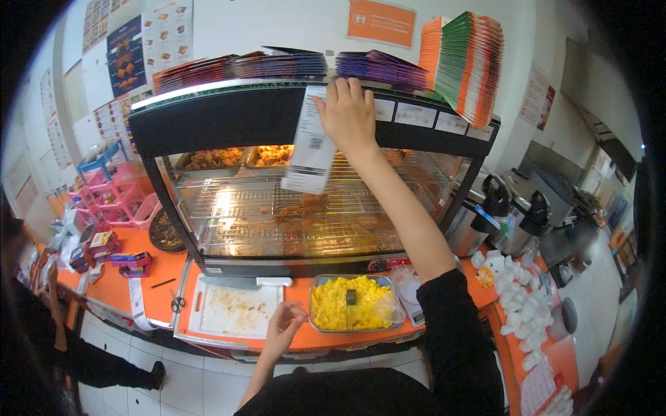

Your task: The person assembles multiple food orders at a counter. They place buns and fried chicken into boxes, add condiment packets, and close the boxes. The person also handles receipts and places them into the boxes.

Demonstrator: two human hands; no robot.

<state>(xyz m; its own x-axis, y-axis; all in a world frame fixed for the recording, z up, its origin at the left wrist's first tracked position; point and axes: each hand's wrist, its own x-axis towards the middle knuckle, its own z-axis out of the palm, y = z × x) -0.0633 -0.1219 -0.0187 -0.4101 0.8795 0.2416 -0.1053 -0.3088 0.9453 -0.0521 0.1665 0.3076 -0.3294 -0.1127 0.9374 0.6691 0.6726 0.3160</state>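
Observation:
My right hand (350, 118) is raised to the top front edge of a black heated display cabinet (215, 114). Its fingers curl at that edge, and the thumb pins a long white printed receipt (310, 149), which hangs down over the glass. Low in front of me, my left hand (284, 322) is loosely bent with nothing in it. It hovers between a white cutting board (232, 312) and a metal tray (354, 330) of yellow food (333, 301), perhaps rice or egg. A knife (274, 282) lies along the board's far edge.
Fried food fills pans (267, 156) inside the cabinet. Folded cartons (468, 66) are stacked on top. Scissors (177, 301) lie left on the orange counter; white plastic bags (517, 298) pile up right, near metal urns (468, 218). Another person (90, 347) stands at far left.

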